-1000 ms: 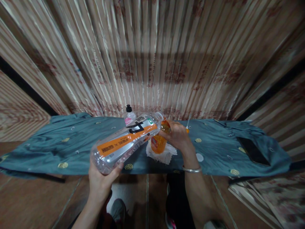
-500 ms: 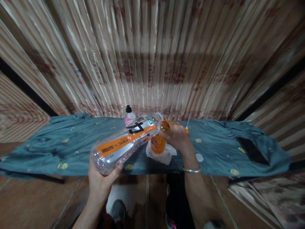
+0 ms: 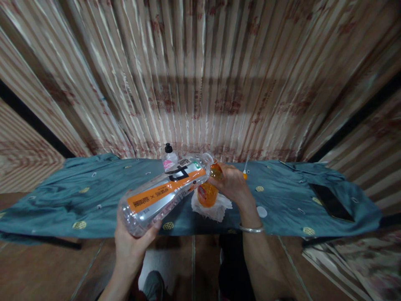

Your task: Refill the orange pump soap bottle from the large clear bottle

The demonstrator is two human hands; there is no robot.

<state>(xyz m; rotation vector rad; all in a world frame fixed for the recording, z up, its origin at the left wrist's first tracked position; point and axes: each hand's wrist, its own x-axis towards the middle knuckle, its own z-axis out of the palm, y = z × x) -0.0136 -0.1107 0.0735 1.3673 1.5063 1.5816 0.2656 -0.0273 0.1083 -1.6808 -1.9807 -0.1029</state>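
Observation:
My left hand (image 3: 131,244) grips the base of a large clear plastic bottle (image 3: 163,192) with an orange and black label, tilted so its open neck rests at the mouth of a small orange bottle (image 3: 207,190). My right hand (image 3: 230,184) is wrapped around the small orange bottle, which stands on a crumpled white tissue (image 3: 211,207) on the teal cloth (image 3: 78,196). A silver bangle sits on my right wrist. A thin white stick with an orange tip (image 3: 244,169) shows just behind my right hand.
A small clear bottle with a black cap and pink label (image 3: 169,156) stands behind the large bottle. A dark phone (image 3: 332,202) lies at the right end of the cloth. A white round cap (image 3: 262,212) lies near my right wrist. Striped curtain hangs behind.
Both bottles and hands keep the same pose. The view has shifted slightly, so everything sits a little lower in the picture.

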